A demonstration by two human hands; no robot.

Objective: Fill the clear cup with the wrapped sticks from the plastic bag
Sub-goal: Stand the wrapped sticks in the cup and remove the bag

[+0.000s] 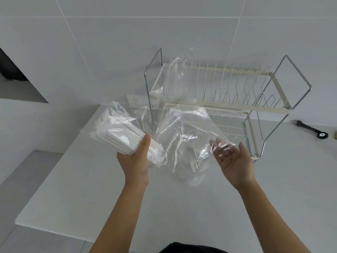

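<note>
My left hand (135, 158) grips a thick bundle of white wrapped sticks (118, 136) through the clear plastic bag (180, 128), held above the counter. The bag's loose open end billows to the right, and my right hand (235, 161) holds its edge with spread fingers, palm up. Behind the bag film, low between my hands, stands the clear cup (193, 167) with a few white sticks in it; its outline is faint through the plastic.
A two-tier cream and chrome dish rack (255, 99) stands at the back right on the white counter (109, 198). A black tool (312, 129) lies at the far right. A wall socket (134, 100) sits behind. The counter edge drops off at left.
</note>
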